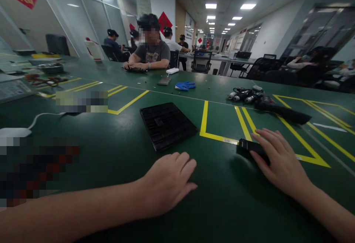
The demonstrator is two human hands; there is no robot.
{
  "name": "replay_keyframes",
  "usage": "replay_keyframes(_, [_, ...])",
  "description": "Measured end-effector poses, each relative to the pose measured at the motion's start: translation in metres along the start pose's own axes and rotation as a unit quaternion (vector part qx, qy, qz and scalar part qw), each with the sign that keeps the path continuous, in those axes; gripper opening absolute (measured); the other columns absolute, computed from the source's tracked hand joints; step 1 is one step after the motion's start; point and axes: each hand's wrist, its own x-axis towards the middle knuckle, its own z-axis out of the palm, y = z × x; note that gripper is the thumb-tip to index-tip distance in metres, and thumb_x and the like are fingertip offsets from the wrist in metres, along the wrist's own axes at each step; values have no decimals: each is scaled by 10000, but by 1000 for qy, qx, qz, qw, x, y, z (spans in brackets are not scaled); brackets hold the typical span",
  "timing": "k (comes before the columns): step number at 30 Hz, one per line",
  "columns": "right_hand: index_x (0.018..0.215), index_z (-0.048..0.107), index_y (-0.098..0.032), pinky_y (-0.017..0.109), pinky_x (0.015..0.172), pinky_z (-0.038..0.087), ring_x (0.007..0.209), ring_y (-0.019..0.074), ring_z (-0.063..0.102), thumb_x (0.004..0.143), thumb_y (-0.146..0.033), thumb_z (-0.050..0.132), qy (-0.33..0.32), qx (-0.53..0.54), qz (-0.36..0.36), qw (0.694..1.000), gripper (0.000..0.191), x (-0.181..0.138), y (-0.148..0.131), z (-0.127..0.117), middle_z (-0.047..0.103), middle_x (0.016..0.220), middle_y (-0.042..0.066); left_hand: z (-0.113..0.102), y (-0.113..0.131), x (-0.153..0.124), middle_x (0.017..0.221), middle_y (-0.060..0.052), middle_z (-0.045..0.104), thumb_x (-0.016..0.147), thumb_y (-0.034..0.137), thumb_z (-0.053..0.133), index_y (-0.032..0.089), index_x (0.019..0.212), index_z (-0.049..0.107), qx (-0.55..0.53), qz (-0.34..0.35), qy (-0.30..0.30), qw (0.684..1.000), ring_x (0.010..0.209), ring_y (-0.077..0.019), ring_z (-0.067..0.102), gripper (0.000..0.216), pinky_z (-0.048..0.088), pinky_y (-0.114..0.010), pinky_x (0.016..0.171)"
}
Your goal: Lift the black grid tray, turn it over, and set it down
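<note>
My right hand (pixel 277 158) reaches over a slim black box (pixel 249 145), with the thumb on its near side and the fingers across it. The box tilts slightly at the front yellow tape line, and its far end is covered by the hand. My left hand (pixel 170 182) hangs low over the table, palm down, fingers curled in and thumb sticking out; nothing shows in it. Just beyond it lies a flat black square tray-like panel (pixel 169 122) with a ribbed grid surface and a small raised block near its middle.
The green table (pixel 119 154) has yellow tape outlines. Black cylindrical parts with cables (pixel 246 94) and a long dark piece (pixel 285 112) lie back right. A blue glove (pixel 185 85) lies farther off. A white cable (pixel 44 115) crosses the left. Across the table sits a person (pixel 152 50).
</note>
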Motion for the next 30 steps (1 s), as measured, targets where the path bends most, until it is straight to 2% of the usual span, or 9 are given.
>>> replay_keyframes(4, [1210, 500, -142, 525, 902, 447, 1088, 298, 508, 882, -429, 349, -139, 24, 100, 985, 462, -2, 18, 16, 568, 1158, 139, 5, -17, 12, 824, -43, 545, 894, 254, 404, 163, 907, 558, 1, -49, -57, 997, 676, -163, 499, 180, 408, -295, 582])
replay_keyframes(8, [1200, 520, -171, 468, 858, 491, 1057, 270, 530, 883, -464, 320, -181, 69, 141, 971, 477, -4, 20, 19, 598, 1130, 112, -4, -25, 12, 815, -31, 539, 883, 218, 391, 166, 863, 544, -189, -70, -58, 978, 695, -148, 492, 163, 408, -295, 626])
replay_keyframes(10, [1205, 517, -164, 481, 858, 485, 1065, 282, 520, 868, -490, 338, -183, 73, 150, 969, 502, -4, 18, 18, 593, 1137, 121, -16, -31, 14, 783, -18, 528, 865, 246, 396, 172, 885, 515, -393, -135, -42, 909, 661, -134, 499, 141, 414, -276, 590])
replay_keyframes(13, [1199, 518, -155, 498, 842, 485, 1056, 299, 519, 831, -519, 400, -183, 78, 161, 967, 531, -3, 14, 16, 596, 1119, 136, -33, -50, 22, 754, -12, 516, 810, 259, 408, 174, 866, 463, -649, -235, 23, 723, 588, -117, 498, 116, 394, -245, 511])
replay_keyframes(15, [1187, 523, -158, 494, 837, 487, 1051, 299, 522, 812, -511, 441, -177, 91, 163, 966, 522, -1, 8, 16, 601, 1107, 134, -39, -70, 28, 732, -19, 511, 775, 302, 428, 170, 808, 455, -672, -277, 77, 682, 579, -122, 497, 139, 379, -241, 498])
replay_keyframes(19, [1176, 528, -179, 484, 853, 481, 1047, 282, 526, 809, -459, 473, -169, 128, 160, 964, 465, 3, -6, 17, 600, 1117, 117, -32, -115, 39, 752, -51, 550, 720, 470, 522, 158, 817, 531, -317, -316, 138, 883, 707, -200, 547, 327, 413, -297, 590])
replay_keyframes(21, [1169, 532, -188, 489, 875, 468, 1053, 277, 520, 807, -441, 484, -165, 146, 161, 962, 445, 6, -14, 17, 594, 1127, 110, -24, -133, 42, 905, -111, 596, 699, 521, 550, 137, 905, 570, -95, -311, 108, 940, 877, -273, 556, 436, 427, -357, 716])
replay_keyframes(25, [1181, 520, -195, 485, 893, 455, 1067, 268, 500, 806, -412, 495, -176, 183, 164, 953, 434, 10, -24, 17, 575, 1149, 103, -17, -147, 44, 1068, -171, 593, 765, 558, 459, 102, 1034, 564, 52, -307, -11, 950, 995, -314, 546, 539, 416, -391, 806])
replay_keyframes(30, [1179, 516, -216, 484, 916, 428, 1084, 261, 471, 800, -361, 508, -184, 239, 179, 937, 406, 18, -32, 18, 561, 1164, 86, -20, -142, 41, 1045, -142, 610, 806, 531, 433, 119, 1043, 554, 39, -268, -38, 962, 958, -273, 569, 491, 419, -348, 796])
